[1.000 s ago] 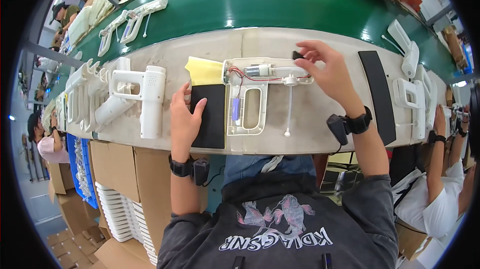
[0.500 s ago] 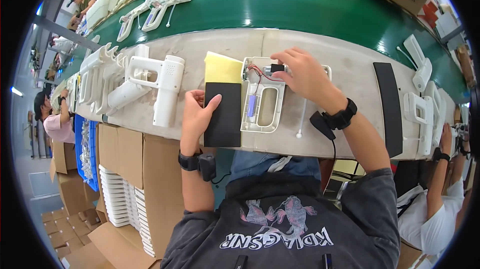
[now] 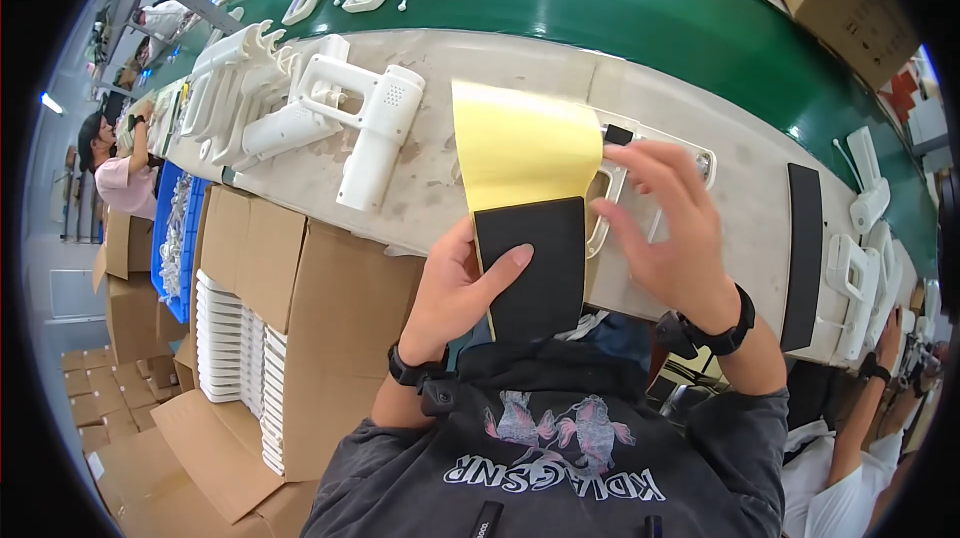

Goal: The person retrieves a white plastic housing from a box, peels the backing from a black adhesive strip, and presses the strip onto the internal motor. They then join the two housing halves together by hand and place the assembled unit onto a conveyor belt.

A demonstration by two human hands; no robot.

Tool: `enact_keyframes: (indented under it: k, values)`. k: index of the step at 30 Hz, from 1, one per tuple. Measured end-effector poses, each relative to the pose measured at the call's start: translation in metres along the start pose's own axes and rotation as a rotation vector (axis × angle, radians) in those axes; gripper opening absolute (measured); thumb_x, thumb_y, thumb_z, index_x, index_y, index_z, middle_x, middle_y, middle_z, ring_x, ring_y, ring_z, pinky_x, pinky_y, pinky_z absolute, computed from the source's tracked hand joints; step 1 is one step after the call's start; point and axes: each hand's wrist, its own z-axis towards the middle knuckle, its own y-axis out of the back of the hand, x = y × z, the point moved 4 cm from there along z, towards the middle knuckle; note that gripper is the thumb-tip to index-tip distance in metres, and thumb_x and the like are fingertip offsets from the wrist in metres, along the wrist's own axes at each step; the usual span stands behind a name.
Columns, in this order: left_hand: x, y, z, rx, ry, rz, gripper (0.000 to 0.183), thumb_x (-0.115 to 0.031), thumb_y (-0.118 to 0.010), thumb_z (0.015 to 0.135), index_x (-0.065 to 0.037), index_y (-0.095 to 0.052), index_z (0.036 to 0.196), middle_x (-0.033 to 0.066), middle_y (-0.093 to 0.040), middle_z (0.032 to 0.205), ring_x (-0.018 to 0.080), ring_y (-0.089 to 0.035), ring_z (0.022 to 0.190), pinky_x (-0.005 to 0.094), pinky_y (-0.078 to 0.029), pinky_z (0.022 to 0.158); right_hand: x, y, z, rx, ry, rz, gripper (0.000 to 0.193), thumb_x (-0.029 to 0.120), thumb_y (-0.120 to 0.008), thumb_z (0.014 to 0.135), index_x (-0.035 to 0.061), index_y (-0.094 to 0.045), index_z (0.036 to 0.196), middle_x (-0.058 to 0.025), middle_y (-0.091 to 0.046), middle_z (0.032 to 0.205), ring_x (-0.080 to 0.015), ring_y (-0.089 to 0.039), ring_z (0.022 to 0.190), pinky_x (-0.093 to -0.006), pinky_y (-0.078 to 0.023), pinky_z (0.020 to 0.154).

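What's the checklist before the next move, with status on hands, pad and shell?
1. Left hand holding black pad: ok, thumb on its face.
2. Right hand free: ok, fingers open, nothing visible in them.
3. White shell fully in view: not ok, yellow sheet and right hand hide parts.
4. Small black piece firmly seated: cannot tell.
5. Long black strip clear of right hand: ok, apart, to its right.

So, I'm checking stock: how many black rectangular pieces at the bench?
3: a sheet in the left hand, a small piece by the right hand, a long strip farther right; others may be hidden.
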Motion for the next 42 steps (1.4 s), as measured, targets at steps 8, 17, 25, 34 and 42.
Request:
enact_keyframes:
  k: [8,17,25,34,42]
  values:
    - [0.001,-0.003,-0.01,0.101,0.023,0.078,0.04,-0.006,-0.067,0.097,0.002,-0.054,0.133,0.0084,-0.067,0.121,0.0119,-0.063,0.108,0.0282,-0.053,0.091,-0.006,-0.019,-0.02,0.301,-0.007,0.193,0.036,0.0,-0.08,0.08,0.0036,-0.073,0.115,-0.0088,-0.068,0.104,-0.0229,-0.067,0.09,-0.0332,-0.055,0.077]
    - [0.02,0.023,-0.045,0.283,0.164,0.153,0.039,-0.007,-0.071,0.094,0.003,-0.058,0.129,0.0069,-0.069,0.114,0.0117,-0.064,0.104,0.0273,-0.051,0.091,-0.002,-0.036,-0.043,0.717,-0.168,0.463,0.035,0.006,-0.079,0.084,0.0025,-0.071,0.118,-0.0083,-0.067,0.102,-0.0236,-0.067,0.088,-0.034,-0.054,0.078]
    - [0.026,0.036,-0.027,0.222,-0.044,0.408,0.02,-0.012,-0.073,0.093,0.001,-0.058,0.096,0.0059,-0.064,0.08,0.0093,-0.055,0.073,0.0304,-0.044,0.062,-0.02,-0.045,-0.009,0.69,-0.045,0.472,0.027,0.0,-0.067,0.09,0.0029,-0.069,0.117,-0.0107,-0.066,0.102,-0.0282,-0.066,0.089,-0.0374,-0.053,0.08]
    - [0.007,0.055,-0.036,0.289,0.021,-0.075,0.055,0.006,-0.058,0.097,0.007,-0.038,0.149,0.0137,-0.066,0.128,0.0151,-0.061,0.117,0.028,-0.046,0.098,-0.055,-0.048,0.016,0.49,0.112,0.057,0.032,-0.007,-0.063,0.087,0.004,-0.067,0.117,-0.0103,-0.06,0.117,-0.0304,-0.063,0.102,-0.037,-0.053,0.086]
    - [0.018,0.095,-0.037,-0.132,-0.017,-0.196,0.059,0.0,-0.058,0.096,0.004,-0.037,0.151,0.0166,-0.069,0.122,0.0188,-0.067,0.11,0.0306,-0.052,0.096,-0.05,-0.058,0.004,0.645,0.329,-0.233,0.055,-0.013,-0.06,0.072,0.0103,-0.067,0.122,-0.0074,-0.057,0.121,-0.0279,-0.062,0.101,-0.0377,-0.052,0.087]
